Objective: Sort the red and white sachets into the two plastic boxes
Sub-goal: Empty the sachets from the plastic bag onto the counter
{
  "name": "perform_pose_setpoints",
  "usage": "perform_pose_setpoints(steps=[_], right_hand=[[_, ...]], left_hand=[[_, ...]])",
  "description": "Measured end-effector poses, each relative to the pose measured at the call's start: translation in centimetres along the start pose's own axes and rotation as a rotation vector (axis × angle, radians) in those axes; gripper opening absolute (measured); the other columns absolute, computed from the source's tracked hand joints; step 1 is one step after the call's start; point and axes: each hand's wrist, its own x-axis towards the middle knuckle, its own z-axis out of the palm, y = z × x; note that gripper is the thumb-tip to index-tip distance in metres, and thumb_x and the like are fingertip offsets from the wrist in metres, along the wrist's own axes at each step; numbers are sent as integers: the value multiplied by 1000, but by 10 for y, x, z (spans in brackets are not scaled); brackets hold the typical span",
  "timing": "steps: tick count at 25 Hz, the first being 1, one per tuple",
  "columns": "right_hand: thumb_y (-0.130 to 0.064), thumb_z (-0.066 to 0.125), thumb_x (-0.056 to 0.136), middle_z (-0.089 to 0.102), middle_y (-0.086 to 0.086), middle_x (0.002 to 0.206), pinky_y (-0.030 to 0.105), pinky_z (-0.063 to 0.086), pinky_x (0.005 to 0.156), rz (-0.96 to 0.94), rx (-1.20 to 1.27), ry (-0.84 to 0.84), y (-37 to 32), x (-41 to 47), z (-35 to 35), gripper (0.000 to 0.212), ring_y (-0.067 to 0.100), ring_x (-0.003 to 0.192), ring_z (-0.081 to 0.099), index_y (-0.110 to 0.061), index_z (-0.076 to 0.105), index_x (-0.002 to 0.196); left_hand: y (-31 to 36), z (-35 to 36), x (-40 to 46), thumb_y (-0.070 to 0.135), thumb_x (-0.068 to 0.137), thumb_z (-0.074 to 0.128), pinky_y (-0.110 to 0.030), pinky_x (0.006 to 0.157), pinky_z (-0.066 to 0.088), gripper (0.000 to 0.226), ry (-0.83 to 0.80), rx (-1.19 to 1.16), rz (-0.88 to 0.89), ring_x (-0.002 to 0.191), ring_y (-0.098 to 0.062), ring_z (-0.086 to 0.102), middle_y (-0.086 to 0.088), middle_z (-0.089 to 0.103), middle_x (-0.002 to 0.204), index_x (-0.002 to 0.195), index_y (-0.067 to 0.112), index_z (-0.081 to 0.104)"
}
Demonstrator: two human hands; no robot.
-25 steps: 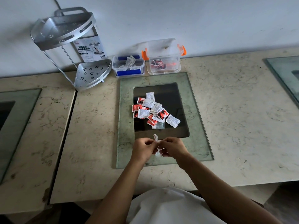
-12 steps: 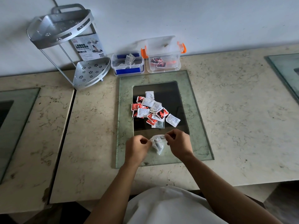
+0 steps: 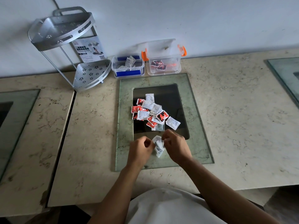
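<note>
A heap of red and white sachets (image 3: 152,112) lies on the dark middle of a glass plate (image 3: 197,126). Just below the heap, my left hand (image 3: 140,151) and my right hand (image 3: 175,145) both pinch a small clear plastic packet (image 3: 158,145) held between them. At the wall stand two plastic boxes: the blue-clipped box (image 3: 128,66) holds white sachets, and the orange-clipped box (image 3: 164,62) to its right holds red ones.
A two-tier metal corner shelf (image 3: 71,50) with a product card stands at the back left. Other glass plates lie at the far left (image 3: 14,120) and far right (image 3: 284,73). The marble counter (image 3: 242,120) has a seam at the left.
Both hands have moved a little forward toward the heap, and the clear packet between them has been spread wider.
</note>
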Motion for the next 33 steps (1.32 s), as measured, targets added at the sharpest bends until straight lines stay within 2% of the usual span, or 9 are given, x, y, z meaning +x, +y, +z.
perform_pose_setpoints(steps=[3,7,9,13,17,20,24,29,33], right_hand=[[6,52,82,69,0,96,36,55,66,-95,-133,-37,3,2,3,33,17,79,64,-17,75,79],[-7,45,93,74,-1,115,32,57,84,61,-182,-186,8,9,5,37,18,103,69,-19,77,106],[-6,45,93,74,0,119,25,53,82,84,-165,-224,7,11,6,39,18,105,68,-19,76,112],[5,49,92,74,3,112,15,44,73,91,-131,-223,7,14,4,36,12,91,64,-11,77,108],[6,49,91,71,4,106,21,49,71,102,-117,-283,11,16,4,34,16,90,63,-8,77,101],[1,53,94,61,-6,95,12,41,65,107,-104,-313,9,18,5,29,7,83,54,-10,77,106],[-11,65,90,69,1,93,33,53,73,189,-65,-312,12,25,5,16,18,84,63,-11,78,100],[-33,74,88,74,6,88,22,44,58,248,29,-323,14,37,4,22,11,69,59,-13,78,94],[-39,77,84,76,1,87,26,51,60,251,72,-374,9,49,3,24,14,73,67,-17,78,94]], left_hand=[[2,1,2,26,89,71,-6,52,42,14,1,-51,4,66,1,61,7,69,73,84,13,71],[-2,1,3,25,88,67,-12,54,46,13,-49,-36,71,67,-8,64,5,69,74,83,14,70],[-7,4,3,31,89,64,-23,64,52,16,-120,-47,119,78,-13,65,2,69,85,91,16,67],[-27,15,4,52,70,62,-36,96,50,73,-258,-120,26,121,-17,47,0,47,133,135,22,45],[-53,36,10,47,74,76,-47,120,24,109,-370,276,67,148,-30,18,-5,17,162,158,22,11],[-55,46,15,40,79,74,-44,116,29,89,-326,488,56,146,-31,22,-5,22,161,152,23,27],[-59,49,23,36,78,73,-38,103,41,50,-230,407,117,132,-26,40,-1,47,140,121,17,55],[-57,31,31,25,78,77,-19,73,46,37,-252,107,135,88,-13,59,2,60,105,111,19,60],[-49,22,40,26,80,74,-17,73,48,45,-275,98,157,85,-9,59,2,54,107,122,23,59]])
